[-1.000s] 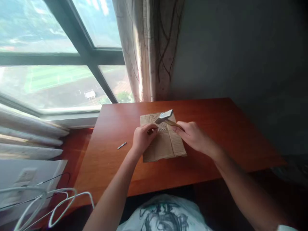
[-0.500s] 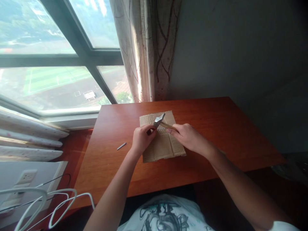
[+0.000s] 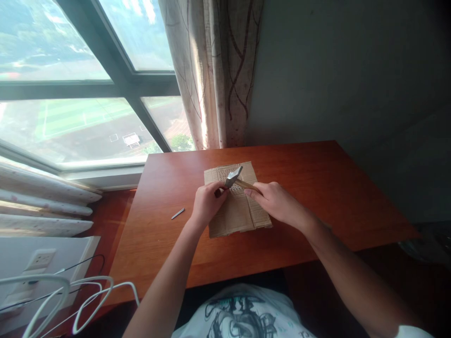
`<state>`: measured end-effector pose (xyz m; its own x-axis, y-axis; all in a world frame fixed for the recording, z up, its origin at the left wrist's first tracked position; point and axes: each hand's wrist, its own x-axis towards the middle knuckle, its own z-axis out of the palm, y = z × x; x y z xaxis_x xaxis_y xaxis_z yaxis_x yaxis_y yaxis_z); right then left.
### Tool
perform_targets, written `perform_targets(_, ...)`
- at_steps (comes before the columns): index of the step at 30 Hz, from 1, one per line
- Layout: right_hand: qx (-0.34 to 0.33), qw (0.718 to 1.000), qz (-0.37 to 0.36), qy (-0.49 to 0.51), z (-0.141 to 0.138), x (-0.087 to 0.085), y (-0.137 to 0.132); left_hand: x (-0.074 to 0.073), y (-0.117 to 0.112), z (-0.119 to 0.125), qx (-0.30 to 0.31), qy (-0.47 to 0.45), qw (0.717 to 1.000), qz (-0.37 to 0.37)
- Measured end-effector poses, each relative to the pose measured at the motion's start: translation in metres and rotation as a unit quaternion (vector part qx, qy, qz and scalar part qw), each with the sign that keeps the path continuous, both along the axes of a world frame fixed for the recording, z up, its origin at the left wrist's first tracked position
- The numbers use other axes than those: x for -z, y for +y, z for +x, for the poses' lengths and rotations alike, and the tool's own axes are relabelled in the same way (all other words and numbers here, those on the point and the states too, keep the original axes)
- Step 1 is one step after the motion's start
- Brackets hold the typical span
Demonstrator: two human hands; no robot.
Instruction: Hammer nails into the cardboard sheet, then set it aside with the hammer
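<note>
My right hand (image 3: 269,197) is wrapped round the wooden handle of a hammer (image 3: 233,177). The hammer's metal head sits directly over the fingertips of my left hand (image 3: 208,201). Those left fingers are pinched together above the cardboard; whatever they hold is hidden by the hammer head and the fingers. Under both hands lies a flat piece of brown cardboard (image 3: 236,217), creased and rough at its edges. Rows of small holes (image 3: 225,174) cover its far part, partly behind the hammer.
A short metal rod (image 3: 178,213) lies on the reddish wooden table (image 3: 310,188), left of the cardboard. Beyond the table's far edge hang a curtain (image 3: 211,75) and a window. White cables (image 3: 105,286) loop near the table's front left corner, beside a wall socket (image 3: 42,258).
</note>
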<state>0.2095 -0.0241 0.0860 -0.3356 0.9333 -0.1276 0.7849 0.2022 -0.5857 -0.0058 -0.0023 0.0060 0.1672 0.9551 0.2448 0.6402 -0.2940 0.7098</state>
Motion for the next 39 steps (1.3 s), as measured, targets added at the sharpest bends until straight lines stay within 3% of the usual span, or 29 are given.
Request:
perform_targets(5,0.005,1.000,0.018,0.004,0.001,-0.004,0.001,-0.003,-0.004,0.001,-0.006,-0.001,1.000,-0.018)
perform_targets(12,0.001,1.000,0.002,-0.025,-0.004,0.004,0.003,-0.006,-0.006,0.002,-0.010,0.005,0.999,-0.041)
perform_targets(39,0.008,0.999,0.012,-0.049,-0.005,0.018,0.002,-0.002,-0.003,-0.001,-0.002,-0.023,0.999,-0.036)
